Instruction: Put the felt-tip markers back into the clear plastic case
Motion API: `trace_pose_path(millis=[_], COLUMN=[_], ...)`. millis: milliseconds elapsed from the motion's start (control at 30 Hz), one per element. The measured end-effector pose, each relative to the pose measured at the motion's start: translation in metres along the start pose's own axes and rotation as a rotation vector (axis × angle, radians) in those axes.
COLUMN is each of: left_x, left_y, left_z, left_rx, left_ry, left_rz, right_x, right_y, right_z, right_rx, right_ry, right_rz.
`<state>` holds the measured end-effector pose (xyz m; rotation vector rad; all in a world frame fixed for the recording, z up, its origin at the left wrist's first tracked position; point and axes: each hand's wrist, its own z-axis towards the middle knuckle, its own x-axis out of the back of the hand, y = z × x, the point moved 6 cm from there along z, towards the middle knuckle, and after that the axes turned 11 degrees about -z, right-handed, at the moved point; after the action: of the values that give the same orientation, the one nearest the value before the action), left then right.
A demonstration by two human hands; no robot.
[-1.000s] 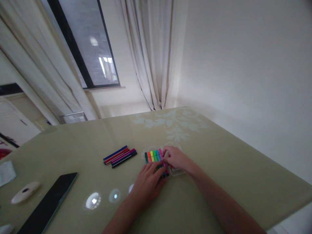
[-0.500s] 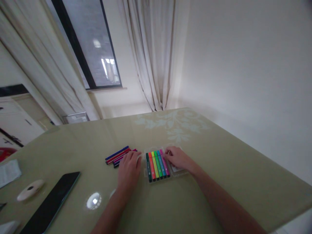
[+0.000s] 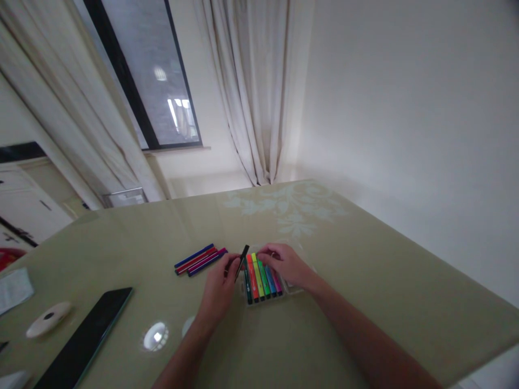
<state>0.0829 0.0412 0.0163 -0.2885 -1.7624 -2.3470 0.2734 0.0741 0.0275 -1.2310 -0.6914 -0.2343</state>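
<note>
My left hand (image 3: pixel 219 275) is closed round a black marker (image 3: pixel 244 252), which tilts up over the left edge of a clear plastic case (image 3: pixel 265 303). In the case lies a row of markers in dark green, orange, yellow (image 3: pixel 258 275), green, blue and magenta. My right hand (image 3: pixel 286 262) is bent over the upper right of the row, its fingertips together at the green and blue markers. Whatever is between those fingertips is hidden. Left of my left hand, several blue, red and purple markers (image 3: pixel 198 260) lie side by side on the table.
A dark phone or tablet (image 3: pixel 85 340) lies at the table's left front. Beside it are a pale oval object (image 3: pixel 48 320) and a white paper or cloth (image 3: pixel 15 289). The table (image 3: pixel 344 324) meets a wall on the right; a curtain (image 3: pixel 255 97) hangs behind.
My left hand has lifted a black marker beside the case and turned it up. My right hand has moved left over the markers, from the magenta one toward the green.
</note>
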Motion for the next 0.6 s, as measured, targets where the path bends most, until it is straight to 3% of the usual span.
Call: trace_pose_path(millis=[167,333,467,600], left_x=[-0.024,-0.029,-0.038,-0.051], left_y=[0.003,0.000,0.006,0.015], left_z=[-0.011,-0.012,-0.020,-0.032], left_rx=[0.053,0.055,-0.016,-0.235], left_ry=[-0.049,-0.079,-0.191,-0.299], left_rz=[-0.207,-0.207,-0.063,0.279], right_x=[-0.016,-0.016,-0.005,0.010], right_y=[-0.010,-0.002,0.010,0.027], right_z=[-0.002,-0.001,0.002,0.007], right_rx=[-0.005,-0.113,-0.224,-0.286], right_ry=[-0.063,-0.026,0.059,0.134], right_rz=[0.267,0.479,0.547,0.508])
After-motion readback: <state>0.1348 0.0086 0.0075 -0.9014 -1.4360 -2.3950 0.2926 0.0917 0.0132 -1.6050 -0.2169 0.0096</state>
